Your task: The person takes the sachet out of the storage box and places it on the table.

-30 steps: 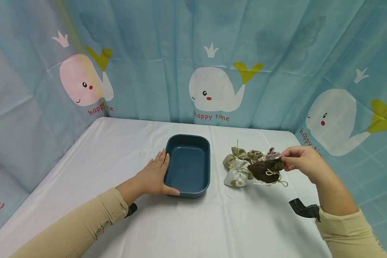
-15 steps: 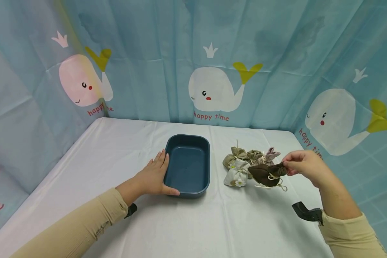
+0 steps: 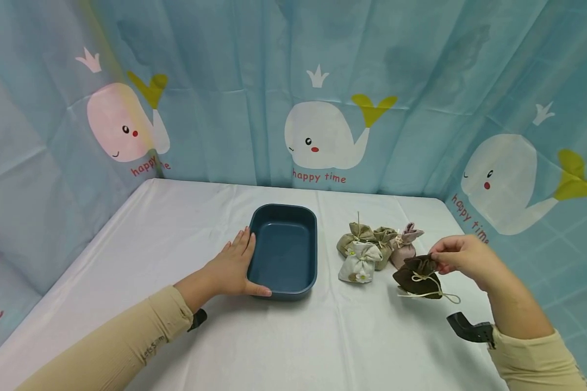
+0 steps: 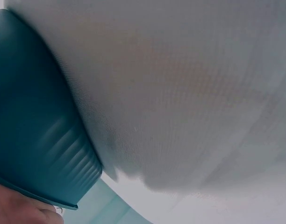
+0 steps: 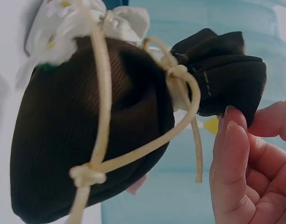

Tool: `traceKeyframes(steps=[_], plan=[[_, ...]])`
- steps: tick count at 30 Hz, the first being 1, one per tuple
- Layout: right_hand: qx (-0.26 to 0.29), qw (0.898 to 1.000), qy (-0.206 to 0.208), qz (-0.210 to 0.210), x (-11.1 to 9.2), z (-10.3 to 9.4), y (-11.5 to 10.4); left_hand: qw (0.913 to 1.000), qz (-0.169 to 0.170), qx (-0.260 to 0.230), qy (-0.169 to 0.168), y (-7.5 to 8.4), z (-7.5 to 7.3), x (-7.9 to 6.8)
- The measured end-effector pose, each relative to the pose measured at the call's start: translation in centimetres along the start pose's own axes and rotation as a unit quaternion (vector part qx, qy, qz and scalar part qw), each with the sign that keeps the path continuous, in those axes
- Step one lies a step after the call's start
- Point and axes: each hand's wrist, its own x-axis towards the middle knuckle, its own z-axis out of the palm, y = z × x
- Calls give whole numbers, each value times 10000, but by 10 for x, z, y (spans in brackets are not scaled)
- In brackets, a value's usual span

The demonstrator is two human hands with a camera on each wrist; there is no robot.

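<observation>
My right hand (image 3: 464,259) pinches the gathered top of a dark brown drawstring pouch (image 3: 417,278) with thumb and fingertips. Cream cord tied round the pouch's neck hangs loose, seen close in the right wrist view across the brown cloth (image 5: 63,140). With fingers spread, my left hand (image 3: 229,267) rests along the left side of a dark blue rectangular tray (image 3: 283,296); its thumb lies at the near rim. In the left wrist view the tray's outer wall (image 4: 35,102) shows, with part of the hand (image 4: 21,207) at its edge.
Several small pouches stand bunched right of the tray: a white one with flowers (image 3: 359,266), two olive ones (image 3: 356,237) behind it, and a pinkish one (image 3: 404,252). A white cloth covers the table (image 3: 293,347). A blue whale-print curtain (image 3: 215,125) encloses it.
My right hand has moved right and toward me with the brown pouch, which now hangs apart from the white pouch and shows more of the pinkish one. The left hand stays on the tray.
</observation>
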Motion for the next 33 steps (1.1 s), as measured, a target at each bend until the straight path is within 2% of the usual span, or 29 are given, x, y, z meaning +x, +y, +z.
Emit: traceKeyframes(steps=[14,20,26,33], plan=[[61,9989,-467,-9,20,18,8,10000,-22,-12,47,-2,3,1],[-37,9983,-517,254,33,25,15,10000,-37,-46,41,-1,1,1],[-114,9980,-394,483,43,25,27,10000,-45,-4,-19,1,0,0],[-387,9973,1,623,55,25,39,10000,-32,-3,-30,0,0,0]])
